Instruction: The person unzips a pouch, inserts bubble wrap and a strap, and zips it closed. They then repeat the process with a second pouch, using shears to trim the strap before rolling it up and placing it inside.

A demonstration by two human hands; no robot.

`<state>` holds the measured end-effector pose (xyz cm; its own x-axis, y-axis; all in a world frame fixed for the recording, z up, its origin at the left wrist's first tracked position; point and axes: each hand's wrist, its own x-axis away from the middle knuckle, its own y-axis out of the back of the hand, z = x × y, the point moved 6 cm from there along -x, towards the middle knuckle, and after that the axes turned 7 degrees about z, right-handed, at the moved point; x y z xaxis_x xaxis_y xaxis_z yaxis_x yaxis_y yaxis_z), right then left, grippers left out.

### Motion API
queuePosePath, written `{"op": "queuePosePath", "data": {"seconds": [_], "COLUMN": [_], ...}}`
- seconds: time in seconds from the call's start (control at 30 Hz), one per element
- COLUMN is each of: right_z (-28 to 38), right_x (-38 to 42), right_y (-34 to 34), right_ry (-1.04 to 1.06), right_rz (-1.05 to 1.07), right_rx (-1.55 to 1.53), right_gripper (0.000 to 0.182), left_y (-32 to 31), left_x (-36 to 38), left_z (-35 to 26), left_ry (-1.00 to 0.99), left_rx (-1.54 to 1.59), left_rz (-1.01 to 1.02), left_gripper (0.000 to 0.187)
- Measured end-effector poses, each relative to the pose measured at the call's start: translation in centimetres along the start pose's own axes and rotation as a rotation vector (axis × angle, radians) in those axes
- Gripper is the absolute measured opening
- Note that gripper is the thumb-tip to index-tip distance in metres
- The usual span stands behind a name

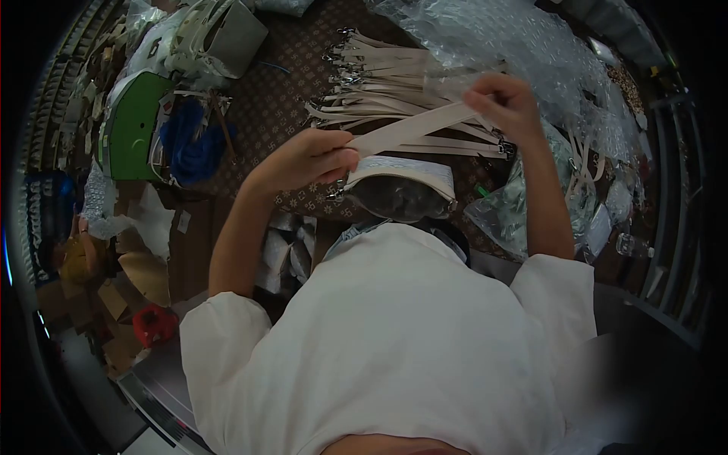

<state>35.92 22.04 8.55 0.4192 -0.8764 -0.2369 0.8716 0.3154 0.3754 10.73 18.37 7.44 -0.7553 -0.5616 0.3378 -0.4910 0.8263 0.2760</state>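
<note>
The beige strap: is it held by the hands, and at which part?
Yes. The left hand pinches the beige strap near its lower end, and the right hand grips its upper end.

No legible text or labels

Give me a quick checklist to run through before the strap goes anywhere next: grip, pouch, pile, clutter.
1. Both hands on the strap: ok. The left hand pinches one end, the right hand the other.
2. Strap clear of the table: ok, it is held up above the pouch.
3. Pouch open and facing up: ok, its dark mouth shows.
4. Strap clasp attached to the pouch: cannot tell, the ends are hidden by fingers.
5. Pile of straps kept apart from the held one: ok, though it lies directly behind.
6. Bubble wrap clear of the right hand: not ok, it crowds close.
</note>
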Motion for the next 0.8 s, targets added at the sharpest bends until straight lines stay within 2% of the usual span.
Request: {"op": "queuePosePath", "data": {"seconds": [0.17,0.23,0.37,0.47,0.57,0.67,0.77,0.8], "right_z": [-3.8,-4.2,-5.7,-6.4,-7.0,-6.6,-6.7,-5.4], "right_x": [3.9,4.6,5.6,5.8,6.3,6.1,6.6,6.2], "right_y": [5.9,6.0,7.3,7.8,8.4,8.6,9.8,9.7], "right_ry": [-0.106,-0.135,-0.206,-0.158,-0.198,-0.193,-0.243,-0.240], "right_rz": [-0.247,-0.226,-0.271,-0.177,-0.192,-0.137,-0.151,-0.148], "right_rx": [-0.113,-0.113,-0.178,-0.153,-0.197,-0.173,-0.071,-0.070], "right_gripper": [0.010,0.010,0.008,0.007,0.006,0.005,0.006,0.006], "left_y": [0.4,-0.6,-1.3,-1.5,-2.1,-2.2,-2.0,-1.5], "left_x": [5.3,5.9,7.0,7.6,7.8,8.1,8.4,8.5], "left_z": [-0.6,-1.5,-2.0,-1.7,-1.7,-2.1,-1.5,-2.2], "left_ry": [0.114,0.026,0.036,0.072,0.035,0.014,0.116,-0.027], "left_rx": [0.136,0.173,0.285,0.313,0.345,0.332,0.287,-0.012], "left_rz": [0.038,0.030,0.023,0.015,0.022,0.007,-0.055,-0.183], "left_gripper": [0.023,0.026,0.024,0.022,0.021,0.021,0.015,0.012]}}
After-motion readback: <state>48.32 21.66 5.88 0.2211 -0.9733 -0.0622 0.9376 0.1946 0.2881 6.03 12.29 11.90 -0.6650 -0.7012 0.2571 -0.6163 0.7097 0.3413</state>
